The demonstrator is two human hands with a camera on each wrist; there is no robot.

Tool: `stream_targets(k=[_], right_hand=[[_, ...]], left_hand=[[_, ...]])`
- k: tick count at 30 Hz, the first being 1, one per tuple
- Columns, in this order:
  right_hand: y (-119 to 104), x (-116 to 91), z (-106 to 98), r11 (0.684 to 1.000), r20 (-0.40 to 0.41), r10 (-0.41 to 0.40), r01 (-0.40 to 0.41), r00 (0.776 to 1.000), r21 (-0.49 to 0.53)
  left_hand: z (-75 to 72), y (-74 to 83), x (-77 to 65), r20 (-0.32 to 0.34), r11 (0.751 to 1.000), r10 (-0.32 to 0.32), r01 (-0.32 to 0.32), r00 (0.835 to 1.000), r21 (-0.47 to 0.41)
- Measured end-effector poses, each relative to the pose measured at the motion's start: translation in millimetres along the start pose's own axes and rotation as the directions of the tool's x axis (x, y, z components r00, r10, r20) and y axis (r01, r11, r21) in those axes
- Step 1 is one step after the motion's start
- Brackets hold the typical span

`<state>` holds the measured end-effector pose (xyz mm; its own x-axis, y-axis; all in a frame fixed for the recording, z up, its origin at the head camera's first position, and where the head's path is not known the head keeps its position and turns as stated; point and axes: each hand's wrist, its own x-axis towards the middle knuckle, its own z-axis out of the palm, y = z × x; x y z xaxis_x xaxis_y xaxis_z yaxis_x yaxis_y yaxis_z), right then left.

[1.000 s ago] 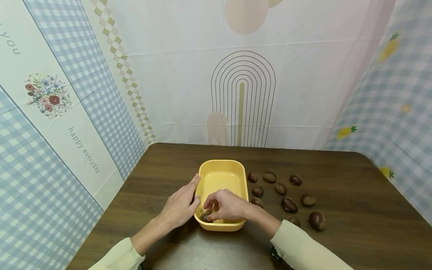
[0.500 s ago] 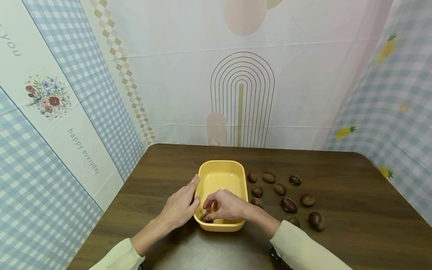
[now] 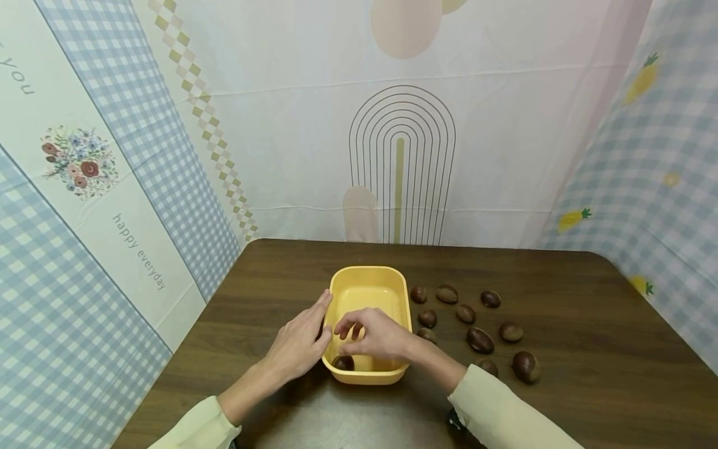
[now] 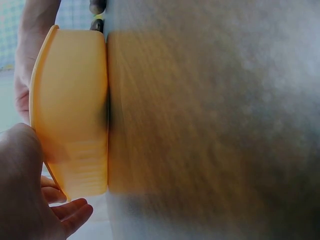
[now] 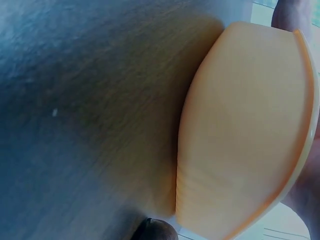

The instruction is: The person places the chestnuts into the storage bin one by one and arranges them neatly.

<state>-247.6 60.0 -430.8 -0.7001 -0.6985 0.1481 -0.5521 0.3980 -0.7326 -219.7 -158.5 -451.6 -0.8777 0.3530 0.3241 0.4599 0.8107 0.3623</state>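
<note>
In the head view, a yellow rectangular box (image 3: 367, 377) stands on the dark wooden table, its open top facing up. My left hand (image 3: 297, 342) rests along the box's left side, fingers extended and thumb at the rim. Inside the box, a glossy brown chestnut (image 3: 344, 363) lies in the near left corner. Just above and beyond it is my right hand (image 3: 378, 337), its fingers loosely bent and parted, with nothing seen between them. The left wrist view shows my left hand (image 4: 25, 185) against the box wall (image 4: 72, 100); the right wrist view shows mostly the box's outside (image 5: 240, 130).
Several chestnuts (image 3: 480, 340) lie scattered on the table to the right of the box, some right beside its wall, such as a small chestnut (image 3: 418, 294). Patterned cloth (image 3: 303, 156) hangs behind the table (image 3: 583, 312) and at both sides.
My right hand has let go of the chestnut and risen slightly away from it, so more of the nut shows in the box corner. The left hand has stayed in place.
</note>
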Motion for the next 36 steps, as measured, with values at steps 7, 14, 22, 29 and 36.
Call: stream_targets(k=[7,14,22,29,36], right_hand=[[-1,1,-13,0.999,-0.042,-0.037,0.037,0.998,0.007],[-5,-1,-46,0.995,-0.142,-0.038,0.051,0.989,0.085],[-3,-10,-81,0.996,-0.239,0.017,0.005,0.971,0.092],[6,-23,-96,0.993,-0.295,0.065,-0.034,0.953,0.109],[21,-39,-98,0.992,-0.295,0.112,-0.088,0.949,0.093]], left_hand=[[0.3,-0.4,0.0,0.006,1.000,-0.001,0.001,1.000,-0.004],[0.5,-0.1,1.0,0.007,1.000,0.007,-0.007,1.000,-0.009],[-0.1,0.5,0.0,0.007,1.000,0.000,0.000,1.000,-0.015],[0.0,0.2,-0.7,0.008,1.000,0.006,-0.006,1.000,-0.009],[-1.1,0.7,-1.2,0.009,1.000,0.001,-0.001,1.000,-0.017]])
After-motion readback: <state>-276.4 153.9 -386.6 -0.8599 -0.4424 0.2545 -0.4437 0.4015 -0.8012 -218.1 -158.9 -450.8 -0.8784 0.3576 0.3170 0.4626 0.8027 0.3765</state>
